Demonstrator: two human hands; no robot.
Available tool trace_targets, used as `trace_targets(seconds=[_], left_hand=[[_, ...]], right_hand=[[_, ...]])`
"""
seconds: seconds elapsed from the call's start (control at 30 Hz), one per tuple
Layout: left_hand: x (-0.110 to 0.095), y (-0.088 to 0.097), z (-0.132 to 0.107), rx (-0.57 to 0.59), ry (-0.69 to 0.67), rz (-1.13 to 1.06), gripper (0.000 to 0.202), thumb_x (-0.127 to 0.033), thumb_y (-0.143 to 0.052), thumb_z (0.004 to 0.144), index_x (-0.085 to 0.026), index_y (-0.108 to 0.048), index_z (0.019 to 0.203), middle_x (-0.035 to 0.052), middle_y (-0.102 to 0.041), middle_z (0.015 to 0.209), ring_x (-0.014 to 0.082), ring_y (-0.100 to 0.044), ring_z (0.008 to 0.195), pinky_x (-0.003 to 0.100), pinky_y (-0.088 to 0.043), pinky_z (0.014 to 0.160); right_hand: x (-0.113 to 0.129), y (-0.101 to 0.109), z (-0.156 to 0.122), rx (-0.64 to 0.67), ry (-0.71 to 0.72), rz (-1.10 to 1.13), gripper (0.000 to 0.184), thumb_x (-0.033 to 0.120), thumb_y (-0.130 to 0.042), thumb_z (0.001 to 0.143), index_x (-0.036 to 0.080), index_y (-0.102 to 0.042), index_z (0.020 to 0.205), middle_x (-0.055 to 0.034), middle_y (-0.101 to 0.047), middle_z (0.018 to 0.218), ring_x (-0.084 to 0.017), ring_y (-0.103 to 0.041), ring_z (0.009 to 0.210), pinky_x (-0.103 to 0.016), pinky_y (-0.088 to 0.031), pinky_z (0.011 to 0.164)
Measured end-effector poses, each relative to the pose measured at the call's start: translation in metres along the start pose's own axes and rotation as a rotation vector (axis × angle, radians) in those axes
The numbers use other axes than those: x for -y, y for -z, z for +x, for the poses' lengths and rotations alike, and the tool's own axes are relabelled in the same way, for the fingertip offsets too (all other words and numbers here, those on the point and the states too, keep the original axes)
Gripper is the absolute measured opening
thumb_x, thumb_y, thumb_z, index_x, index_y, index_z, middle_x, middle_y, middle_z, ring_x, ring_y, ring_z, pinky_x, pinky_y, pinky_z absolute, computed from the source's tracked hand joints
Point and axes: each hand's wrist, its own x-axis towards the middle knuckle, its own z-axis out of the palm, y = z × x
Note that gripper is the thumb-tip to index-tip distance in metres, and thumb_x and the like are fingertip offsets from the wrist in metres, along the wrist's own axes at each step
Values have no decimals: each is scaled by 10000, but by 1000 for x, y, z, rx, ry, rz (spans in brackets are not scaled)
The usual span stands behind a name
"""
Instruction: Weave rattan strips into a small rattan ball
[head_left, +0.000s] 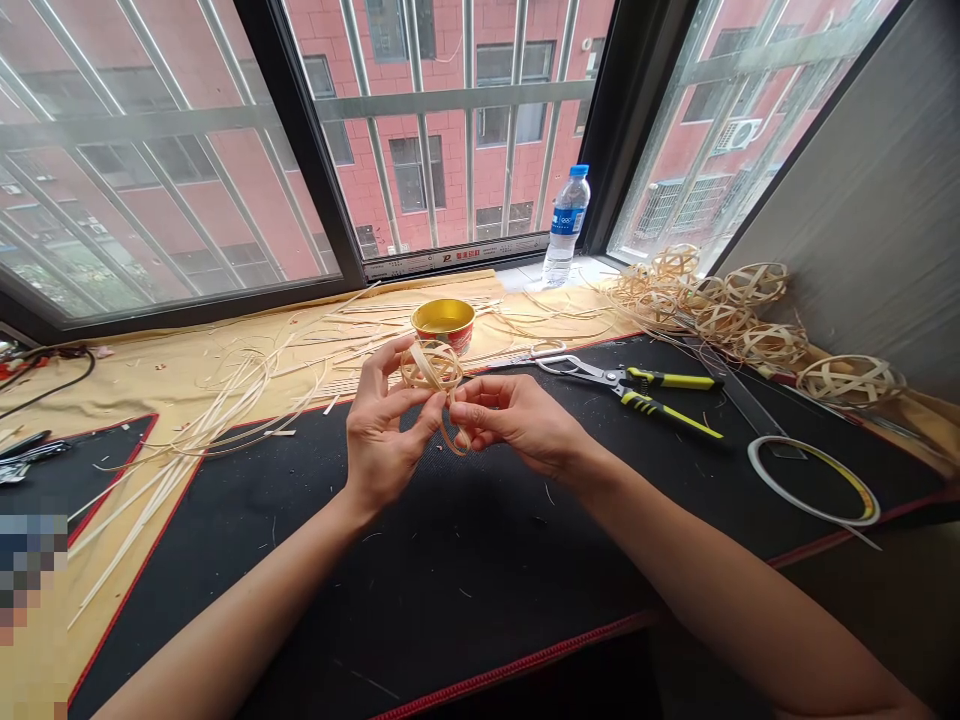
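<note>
A small part-woven ball of pale bamboo strips (433,368) is held up over the black mat (420,560). My left hand (384,430) grips its left and lower side with thumb and fingers curled round it. Pinched in my right hand (517,415) is a loose strip end (455,430) that curls down from the ball. The two hands nearly touch at the fingertips.
A yellow-and-red bowl (444,324) stands just behind the ball. Yellow-handled shears (637,385) and a roll of thin tape (814,480) lie on the mat at the right. Several finished woven balls (739,315) line the right wall. Loose strips (217,410) spread left; a water bottle (566,225) stands at the window.
</note>
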Motion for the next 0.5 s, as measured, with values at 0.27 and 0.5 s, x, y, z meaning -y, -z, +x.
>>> trace_targets(seconds=[0.27, 0.5], left_hand=[[1, 0, 0, -11, 6, 3, 60, -199, -691, 775, -242, -733, 769, 37, -531, 1242, 237, -504, 1207, 402, -503, 975], [2, -1, -1, -16, 1, -3, 80, -175, -690, 771, -241, -734, 779, 39, -531, 1241, 232, -509, 1201, 374, -541, 924]], right_hand=[[-3, -2, 1, -45, 43, -8, 255, 348, -775, 663, 128, -677, 746, 2, -643, 595, -82, -596, 524, -210, -467, 552], [-4, -7, 2, -114, 57, 17, 327, 383, -817, 581, 119, -677, 714, -5, -644, 582, -99, -597, 508, -231, -477, 536]])
